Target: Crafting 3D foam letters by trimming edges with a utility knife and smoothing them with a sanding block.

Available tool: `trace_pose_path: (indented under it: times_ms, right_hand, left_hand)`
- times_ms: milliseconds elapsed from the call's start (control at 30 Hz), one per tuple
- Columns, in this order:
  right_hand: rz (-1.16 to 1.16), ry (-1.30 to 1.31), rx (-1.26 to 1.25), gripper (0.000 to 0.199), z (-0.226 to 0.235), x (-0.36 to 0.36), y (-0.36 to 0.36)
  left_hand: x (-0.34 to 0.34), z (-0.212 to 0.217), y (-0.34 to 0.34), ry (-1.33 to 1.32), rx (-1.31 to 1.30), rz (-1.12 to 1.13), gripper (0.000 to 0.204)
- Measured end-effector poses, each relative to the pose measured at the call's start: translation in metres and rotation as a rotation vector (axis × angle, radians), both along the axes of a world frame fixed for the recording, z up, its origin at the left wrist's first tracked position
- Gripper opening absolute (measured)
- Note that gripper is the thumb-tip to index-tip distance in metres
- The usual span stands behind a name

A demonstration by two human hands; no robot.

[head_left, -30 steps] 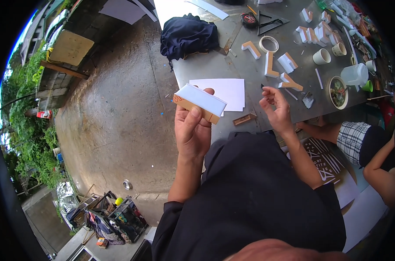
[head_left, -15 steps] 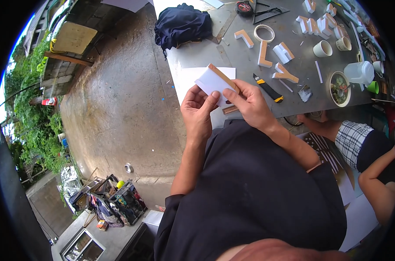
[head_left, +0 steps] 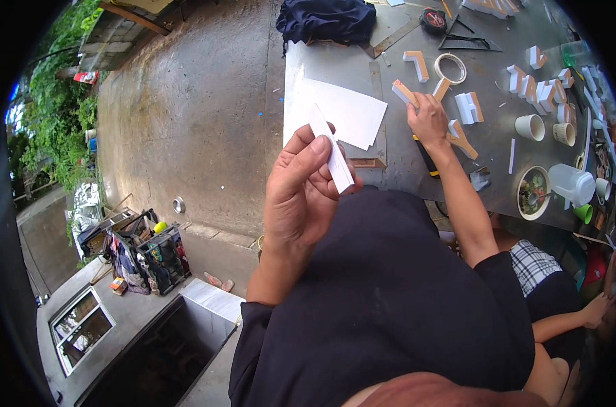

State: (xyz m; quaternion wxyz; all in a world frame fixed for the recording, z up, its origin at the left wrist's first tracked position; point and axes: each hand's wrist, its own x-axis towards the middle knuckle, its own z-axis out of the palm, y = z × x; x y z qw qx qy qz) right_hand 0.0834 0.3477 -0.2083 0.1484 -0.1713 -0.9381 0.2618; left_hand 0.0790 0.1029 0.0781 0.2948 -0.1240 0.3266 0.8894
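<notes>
My left hand (head_left: 297, 183) is raised in front of my chest. Its thumb and fingers pinch a narrow white strip (head_left: 333, 152), perhaps folded paper, tilted on end. Out over the metal table, my right hand (head_left: 430, 122) is closed on a wood-faced block with white sides (head_left: 404, 93). Just behind its fingers, another wood-faced letter (head_left: 441, 89) is partly hidden. Beside that hand stand a white-sided letter block (head_left: 468, 108) and a Y-shaped one (head_left: 463, 140). White sheets (head_left: 345, 112) lie between my two hands.
A yellow-black utility knife (head_left: 426, 159) lies partly under my right forearm. A tape roll (head_left: 450, 68), tape measure (head_left: 433, 21), cups (head_left: 529, 127) and a bowl (head_left: 533, 193) stand on the table. Dark cloth (head_left: 327, 20) is at its far left. Another person (head_left: 559, 298) sits at right.
My hands have parted. My right hand has carried the wood-faced block out over the table among the letters, while my left hand keeps the white piece, now seen edge-on. The view has shifted.
</notes>
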Motion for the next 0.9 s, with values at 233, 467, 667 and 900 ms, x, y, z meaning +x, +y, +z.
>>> trace_pose_path:
  times_ms: [233, 467, 667, 900]
  right_hand:
    - [0.069, -0.213, 0.222, 0.029, -0.033, -0.016, 0.001]
    - [0.094, -0.025, 0.097, 0.045, 0.001, 0.034, -0.006]
    - [0.02, -0.38, 0.131, 0.048, -0.01, 0.116, -0.018]
    - [-0.078, -0.362, 0.1, 0.044, -0.045, 0.136, -0.028]
  left_hand:
    - [0.005, 0.022, 0.02, 0.004, 0.026, 0.029, 0.036]
    - [0.0, 0.025, 0.03, -0.056, 0.06, 0.044, 0.052]
    - [-0.008, 0.021, 0.027, -0.094, 0.067, 0.047, 0.052]
    - [-0.019, 0.017, 0.014, -0.061, 0.136, -0.057, 0.046]
